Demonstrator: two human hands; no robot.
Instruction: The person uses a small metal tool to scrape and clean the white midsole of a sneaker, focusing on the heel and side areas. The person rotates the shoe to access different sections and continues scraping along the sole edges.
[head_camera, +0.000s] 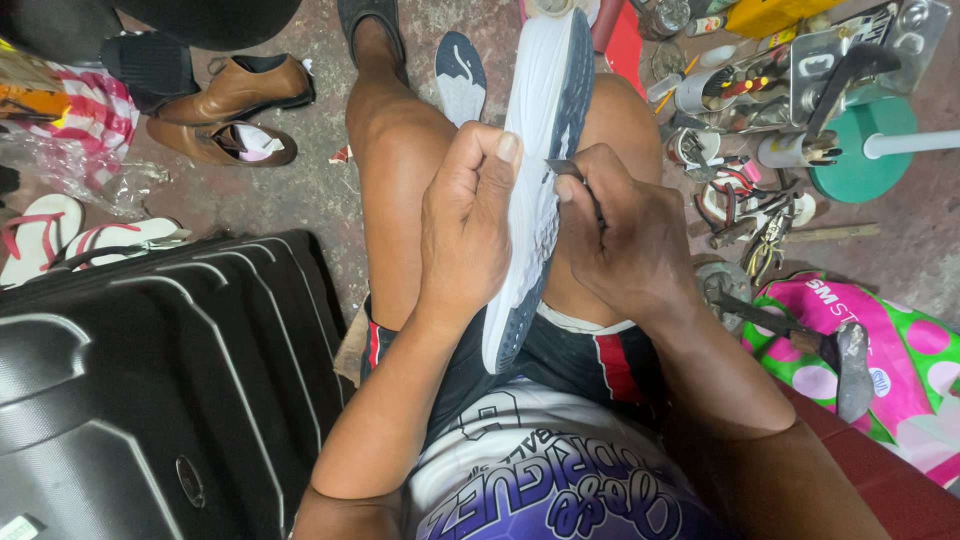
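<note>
While I am sitting with my knees apart, I am keeping the white-soled sneaker (535, 190) standing on edge between my thighs, its sole turned toward my left side, so the seam along the rim faces up where I can see it. My left hand (465, 225) is wrapping around the shoe from the left, fingers curled shut on it and the thumb pressing along the sole's edge, which is steadying it against the push of the tool. My right hand (625, 240) is pinching a small dark metal tool (565, 168) between thumb and fingers, its tip touching the sneaker's edge just beside my left thumb; I cannot tell what kind of blade or awl it is.

To my left a black hard-shell suitcase (150, 380) is lying near my leg, with brown leather shoes (235, 90) and red-strapped flip-flops (60, 235) beyond it on the concrete floor (300, 190). To my right, pliers and other hand tools (750, 215) are sitting in a heap within arm's reach, and a hammer (845, 365) is resting on a pink and green dotted bag (900, 350).
</note>
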